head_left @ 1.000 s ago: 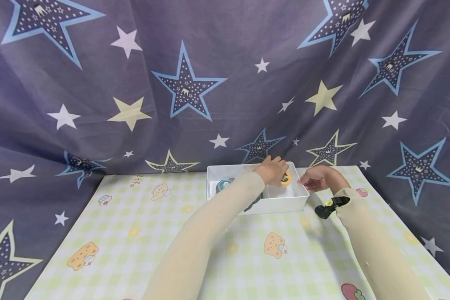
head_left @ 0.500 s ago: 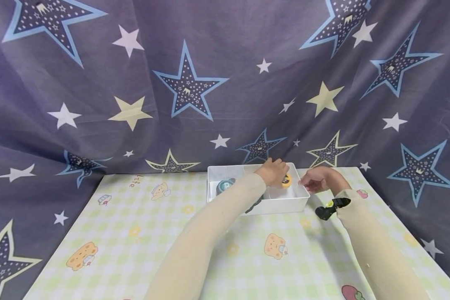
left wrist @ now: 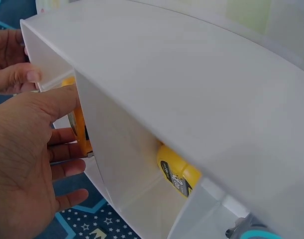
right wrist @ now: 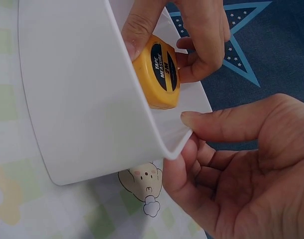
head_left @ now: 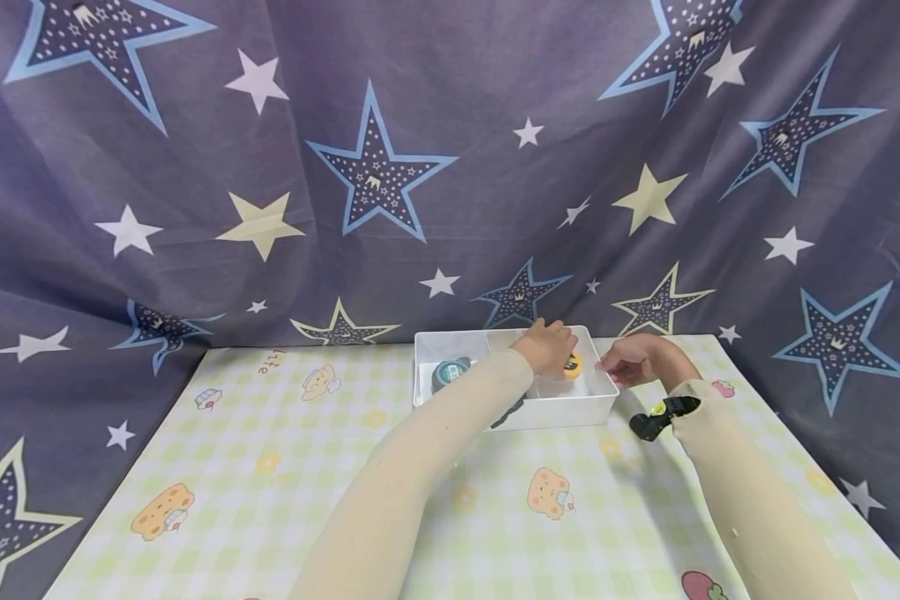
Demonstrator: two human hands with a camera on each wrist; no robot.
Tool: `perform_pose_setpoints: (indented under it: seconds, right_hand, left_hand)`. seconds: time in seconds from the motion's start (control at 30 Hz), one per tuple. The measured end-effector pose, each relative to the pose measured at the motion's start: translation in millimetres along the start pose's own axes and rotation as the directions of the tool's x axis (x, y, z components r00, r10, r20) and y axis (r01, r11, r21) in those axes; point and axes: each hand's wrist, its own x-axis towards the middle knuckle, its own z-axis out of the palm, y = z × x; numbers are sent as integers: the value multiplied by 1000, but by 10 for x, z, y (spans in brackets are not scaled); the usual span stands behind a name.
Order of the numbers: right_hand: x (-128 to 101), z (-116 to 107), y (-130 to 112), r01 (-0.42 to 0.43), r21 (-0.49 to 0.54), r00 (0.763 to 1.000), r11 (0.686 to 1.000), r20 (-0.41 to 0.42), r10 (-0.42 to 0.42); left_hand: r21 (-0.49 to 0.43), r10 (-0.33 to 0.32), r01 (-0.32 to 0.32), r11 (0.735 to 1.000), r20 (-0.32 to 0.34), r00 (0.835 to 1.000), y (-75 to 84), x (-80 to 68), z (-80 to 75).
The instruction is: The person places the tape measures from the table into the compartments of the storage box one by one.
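Note:
A white divided box [head_left: 570, 412] stands at the back of the table. In its right compartment my left hand [head_left: 547, 347] holds an orange-yellow tape measure [right wrist: 160, 73], thumb on one side and fingers on the other. My right hand [head_left: 640, 358] pinches the rim of the box's right end wall between thumb and fingers, as the right wrist view shows. A second, yellow tape measure [left wrist: 177, 169] lies in the middle compartment, mostly hidden from the head by my left arm. The left compartment has a teal and dark round tape measure [head_left: 450, 372].
The table has a green-and-white checked cloth [head_left: 270, 517] with cartoon prints. Right behind the box hangs a purple-grey curtain [head_left: 390, 275] with stars. A black strap with a small device [head_left: 663, 417] is on my right wrist.
Hardly anything differs. Both hands stay at the box, and the orange-yellow tape measure keeps nearly the same place in the right compartment.

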Motion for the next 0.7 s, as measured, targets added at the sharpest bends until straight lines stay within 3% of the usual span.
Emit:
perform_pose_setpoints:
  seconds: [0.7]
  right_hand:
    - [10, 2, -9, -12, 2, 1000, 1000, 6, 12]
  left_hand:
    - [-2, 7, -7, 1000, 14, 1000, 13, 8, 41]
